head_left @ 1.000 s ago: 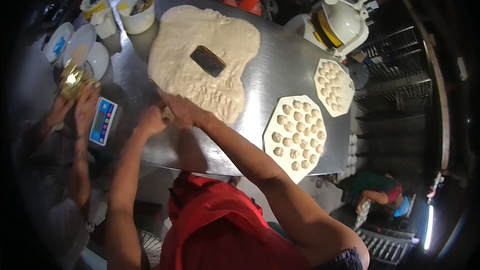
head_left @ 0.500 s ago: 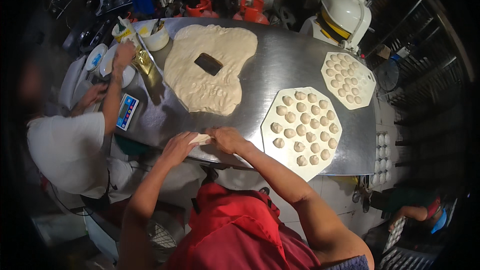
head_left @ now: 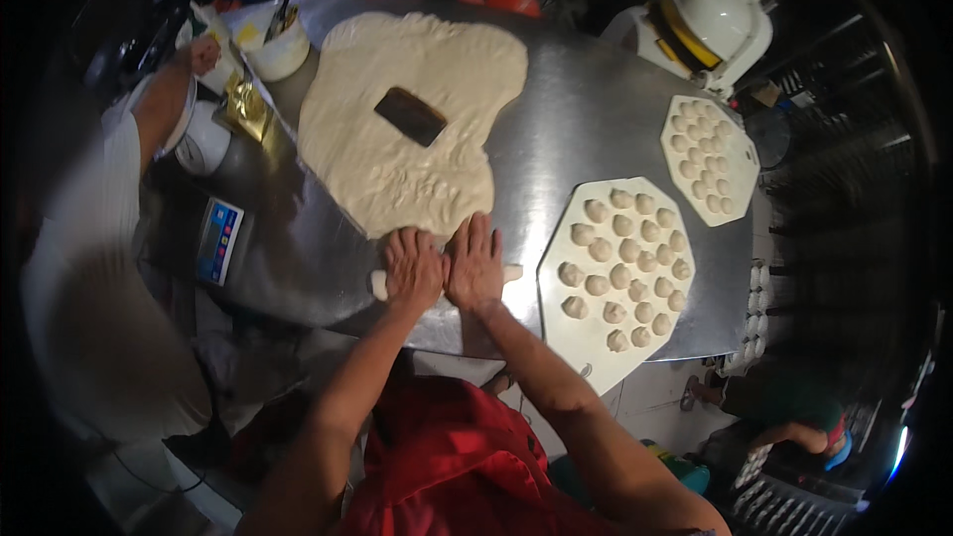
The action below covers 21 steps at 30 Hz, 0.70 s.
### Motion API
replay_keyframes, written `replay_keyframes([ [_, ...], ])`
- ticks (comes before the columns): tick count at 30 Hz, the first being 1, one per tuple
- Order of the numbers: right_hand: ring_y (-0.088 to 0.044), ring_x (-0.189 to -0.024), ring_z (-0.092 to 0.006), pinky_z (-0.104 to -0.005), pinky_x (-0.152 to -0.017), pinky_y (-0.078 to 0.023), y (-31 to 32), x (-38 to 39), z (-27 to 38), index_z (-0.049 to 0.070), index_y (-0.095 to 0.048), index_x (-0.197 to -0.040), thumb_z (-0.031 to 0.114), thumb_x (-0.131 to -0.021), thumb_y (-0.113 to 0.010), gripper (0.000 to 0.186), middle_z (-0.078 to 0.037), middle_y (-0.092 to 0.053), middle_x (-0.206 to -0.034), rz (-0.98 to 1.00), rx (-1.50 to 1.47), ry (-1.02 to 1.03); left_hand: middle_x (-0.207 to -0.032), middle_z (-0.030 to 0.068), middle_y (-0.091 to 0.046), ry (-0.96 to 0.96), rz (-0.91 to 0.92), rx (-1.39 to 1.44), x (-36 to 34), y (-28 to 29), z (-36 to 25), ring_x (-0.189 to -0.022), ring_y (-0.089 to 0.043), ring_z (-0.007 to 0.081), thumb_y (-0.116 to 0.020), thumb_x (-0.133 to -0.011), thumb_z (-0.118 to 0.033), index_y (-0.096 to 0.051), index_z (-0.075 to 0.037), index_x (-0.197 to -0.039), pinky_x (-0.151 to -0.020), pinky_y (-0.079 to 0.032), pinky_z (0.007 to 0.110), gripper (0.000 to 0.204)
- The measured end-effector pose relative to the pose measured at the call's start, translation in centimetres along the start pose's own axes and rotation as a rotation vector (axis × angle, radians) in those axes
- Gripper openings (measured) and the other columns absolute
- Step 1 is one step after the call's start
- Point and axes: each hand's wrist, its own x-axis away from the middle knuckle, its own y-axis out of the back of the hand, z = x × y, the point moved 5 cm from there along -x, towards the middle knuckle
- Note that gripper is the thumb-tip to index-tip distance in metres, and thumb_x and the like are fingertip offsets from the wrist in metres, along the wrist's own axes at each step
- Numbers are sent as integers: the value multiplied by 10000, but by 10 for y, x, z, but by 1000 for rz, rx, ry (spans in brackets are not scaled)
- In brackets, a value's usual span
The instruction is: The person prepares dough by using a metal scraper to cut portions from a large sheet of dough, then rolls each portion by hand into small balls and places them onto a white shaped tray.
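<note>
A short roll of dough (head_left: pixel 379 285) lies crosswise on the steel table, mostly hidden under my hands, with its ends poking out on both sides. My left hand (head_left: pixel 413 268) presses flat on it, fingers stretched out. Close beside it, my right hand (head_left: pixel 475 266) also rests flat, its fingers pointing away from me. Just beyond my fingertips spreads a large, thick sheet of dough (head_left: pixel 338 129). On that sheet lies a dark rectangular blade, apparently a dough scraper (head_left: pixel 411 117).
At my right, a white board (head_left: pixel 586 362) carries several dough balls; a smaller white board (head_left: pixel 742 151) with more stands behind. A digital scale (head_left: pixel 219 241), gold foil bag (head_left: pixel 245 104) and white tub (head_left: pixel 281 53) are at left, near a co-worker's hand (head_left: pixel 204 55). A white machine (head_left: pixel 710 10) stands far right.
My hands held a dough piece at the table's near edge; now they lie flat and side by side on dough farther in. The co-worker's arm has shifted left. The whole view has moved slightly.
</note>
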Motion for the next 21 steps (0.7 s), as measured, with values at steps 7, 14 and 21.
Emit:
replay_keyframes([
  [7, -337, -1566, -488, -596, -1274, -270, 8, 14, 19, -101, -362, -1606, 302, -1036, -569, 728, -337, -340, -1689, -44, -75, 38, -1511, 218, -500, 1, 59, 2, 18, 5, 11, -1475, -401, 420, -617, -1028, -231, -535, -36, -1446, -1215, -320, 561, 468],
  [14, -390, -1539, -440, -580, -1265, -286, 30, 114, 14, -72, -410, -1590, 239, -994, -613, 702, -272, -416, -1654, 0, -109, 190, -1681, 228, -406, -79, 105, -73, 115, 10, -11, -1584, -326, 438, -633, -1041, -292, -403, 19, -1617, -1316, -184, 617, 694],
  [21, -319, -1597, -405, -577, -1311, -218, 40, 140, 1, -60, -360, -1632, 359, -1013, -662, 806, -238, -377, -1695, 122, -104, 152, -1723, 266, -328, -61, 181, -122, 159, 32, -10, -1627, -253, 434, -662, -1025, -354, -342, 11, -1663, -1339, -148, 589, 803],
])
